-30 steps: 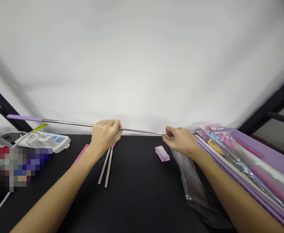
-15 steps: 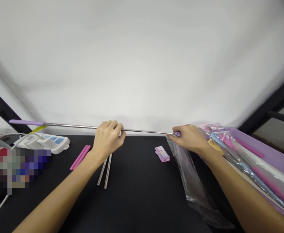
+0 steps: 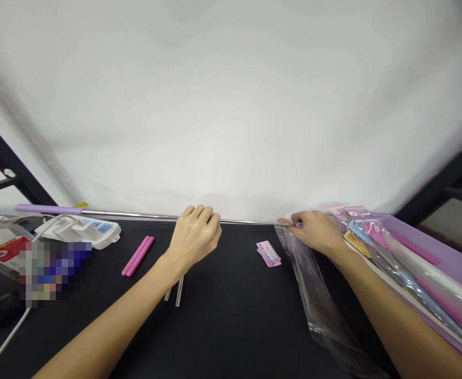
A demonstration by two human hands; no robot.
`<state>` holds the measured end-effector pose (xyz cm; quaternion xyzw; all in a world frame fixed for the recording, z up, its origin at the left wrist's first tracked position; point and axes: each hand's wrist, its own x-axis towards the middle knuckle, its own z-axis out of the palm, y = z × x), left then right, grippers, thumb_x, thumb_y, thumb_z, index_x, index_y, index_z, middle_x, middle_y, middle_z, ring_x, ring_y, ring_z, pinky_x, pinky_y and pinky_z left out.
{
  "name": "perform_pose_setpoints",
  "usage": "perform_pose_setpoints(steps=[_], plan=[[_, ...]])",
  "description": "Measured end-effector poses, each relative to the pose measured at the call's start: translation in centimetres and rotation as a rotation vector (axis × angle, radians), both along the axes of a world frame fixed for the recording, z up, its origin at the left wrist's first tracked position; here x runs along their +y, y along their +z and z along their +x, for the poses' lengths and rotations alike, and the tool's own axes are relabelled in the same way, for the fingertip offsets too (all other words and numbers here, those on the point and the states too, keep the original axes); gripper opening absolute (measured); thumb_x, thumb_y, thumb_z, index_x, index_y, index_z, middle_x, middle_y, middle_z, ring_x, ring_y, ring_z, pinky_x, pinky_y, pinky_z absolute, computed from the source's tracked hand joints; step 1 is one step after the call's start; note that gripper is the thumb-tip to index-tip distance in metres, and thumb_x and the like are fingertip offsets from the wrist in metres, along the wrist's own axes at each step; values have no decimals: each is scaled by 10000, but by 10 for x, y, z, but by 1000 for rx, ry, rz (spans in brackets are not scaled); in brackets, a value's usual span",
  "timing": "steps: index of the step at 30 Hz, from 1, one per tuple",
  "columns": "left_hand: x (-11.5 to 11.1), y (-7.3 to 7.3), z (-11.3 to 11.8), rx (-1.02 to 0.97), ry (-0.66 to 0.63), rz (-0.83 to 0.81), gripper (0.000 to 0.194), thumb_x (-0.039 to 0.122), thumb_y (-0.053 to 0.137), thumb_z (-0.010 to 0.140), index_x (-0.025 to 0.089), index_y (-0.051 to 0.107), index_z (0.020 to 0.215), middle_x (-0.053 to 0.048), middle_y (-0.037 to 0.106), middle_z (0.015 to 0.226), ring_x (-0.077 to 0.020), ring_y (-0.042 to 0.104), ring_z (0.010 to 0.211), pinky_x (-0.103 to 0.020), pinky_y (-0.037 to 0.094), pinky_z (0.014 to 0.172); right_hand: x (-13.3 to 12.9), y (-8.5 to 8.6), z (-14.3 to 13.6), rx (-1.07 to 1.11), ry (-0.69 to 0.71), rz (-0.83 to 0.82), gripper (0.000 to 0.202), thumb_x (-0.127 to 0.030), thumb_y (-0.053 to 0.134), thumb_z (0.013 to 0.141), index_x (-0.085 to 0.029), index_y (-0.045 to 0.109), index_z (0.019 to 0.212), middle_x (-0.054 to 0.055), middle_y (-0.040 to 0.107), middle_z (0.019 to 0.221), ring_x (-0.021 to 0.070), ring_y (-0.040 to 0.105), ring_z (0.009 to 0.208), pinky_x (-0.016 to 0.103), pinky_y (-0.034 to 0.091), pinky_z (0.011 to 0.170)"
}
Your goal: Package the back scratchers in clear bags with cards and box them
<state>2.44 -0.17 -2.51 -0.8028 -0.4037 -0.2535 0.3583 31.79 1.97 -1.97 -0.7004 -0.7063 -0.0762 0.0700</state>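
Observation:
A long thin telescopic metal rod [image 3: 128,214] with a lilac grip [image 3: 49,209] lies across the back of the black table, along the white wall. My left hand [image 3: 195,234] is closed around its middle, knuckles up. At the far right end, my right hand [image 3: 313,230] pinches the rod by a small purple tip [image 3: 298,225], most of which its fingers hide. Two loose metal tubes [image 3: 179,291] lie below my left wrist, partly covered by it. Two pink grips [image 3: 138,256] rest side by side to the left. Small printed cards [image 3: 269,253] lie between my hands.
A clear plastic sleeve [image 3: 313,295] stretches under my right hand. Right of it, a lilac bin [image 3: 444,255] holds several bagged rods. On the left are a white power strip [image 3: 107,231] with plugs, a cable [image 3: 8,337], a black mouse [image 3: 2,310] and a blurred-out package [image 3: 57,271].
My left hand has slid right along the rod, closer to my right hand. The rod sits a little lower in view. My right hand keeps its hold on the tip.

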Motion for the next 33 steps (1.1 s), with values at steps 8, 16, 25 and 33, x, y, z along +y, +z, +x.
perform_pose_setpoints(steps=[8,16,25,33], plan=[[0,-2,3,-31,17,-9,118,105,521,851,154,622,816,-54,578,751,-210,541,735,-363,399,687,6,-12,-3,50,1,64,455,-530,432,860,-224,478,527,53,531,528,206,485,567,296,233,543],[-9,-4,5,84,-250,-59,453,82,482,888,108,476,1340,-152,593,1270,-294,532,1169,-432,443,936,7,-12,9,120,-99,187,401,-505,447,829,-231,491,541,45,522,521,209,474,571,296,241,560],[-11,-8,6,172,-563,-46,313,52,475,893,132,566,1181,-151,545,1381,-252,460,1323,-381,475,1012,7,-14,7,72,-117,243,382,-484,444,832,-226,564,577,66,624,588,224,543,602,300,242,552],[14,37,-59,103,58,-266,391,504,486,941,167,681,907,-51,657,745,-200,628,643,-311,433,584,5,-5,10,33,-173,238,381,-438,427,846,-219,663,642,112,689,661,255,594,646,321,241,564]])
